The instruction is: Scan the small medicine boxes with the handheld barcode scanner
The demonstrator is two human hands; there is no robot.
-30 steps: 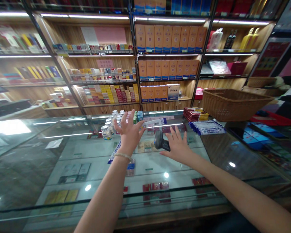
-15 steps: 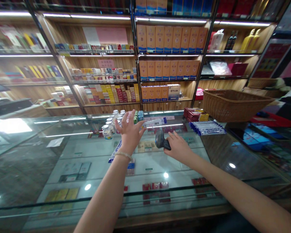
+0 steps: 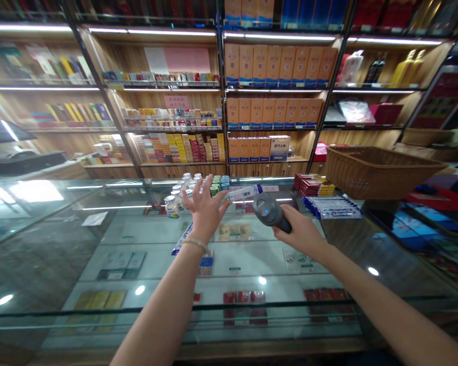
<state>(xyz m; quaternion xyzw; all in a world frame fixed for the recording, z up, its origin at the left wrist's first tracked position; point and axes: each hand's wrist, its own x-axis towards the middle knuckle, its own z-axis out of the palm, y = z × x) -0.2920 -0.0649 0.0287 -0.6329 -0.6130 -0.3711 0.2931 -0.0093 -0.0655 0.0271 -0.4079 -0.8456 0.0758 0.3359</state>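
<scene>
My left hand [image 3: 205,206], with a beaded bracelet, pinches the left end of a white-and-blue packet [image 3: 244,193] between thumb and a finger; its other fingers are spread. A barcode shows on the packet. My right hand [image 3: 301,231] is wrapped round the handle of a dark barcode scanner [image 3: 267,210], whose head is close to the packet's right end. Small white-capped bottles [image 3: 172,207] stand left of my left hand, and green and blue tubes [image 3: 225,182] behind it. Another blue-and-white packet [image 3: 182,239] lies partly under my left wrist.
A glass counter [image 3: 137,231] has goods under it. At right are a pile of blue-and-white packets [image 3: 332,208], red and yellow packs [image 3: 313,185] and a wicker basket [image 3: 381,170]. A paper slip [image 3: 94,218] lies at left. Shelves with orange boxes [image 3: 275,63] stand behind.
The scanner in my right hand has moved right and turned, so the top of its head now shows with a blue light. My left hand still holds the packet. The view has shifted slightly.
</scene>
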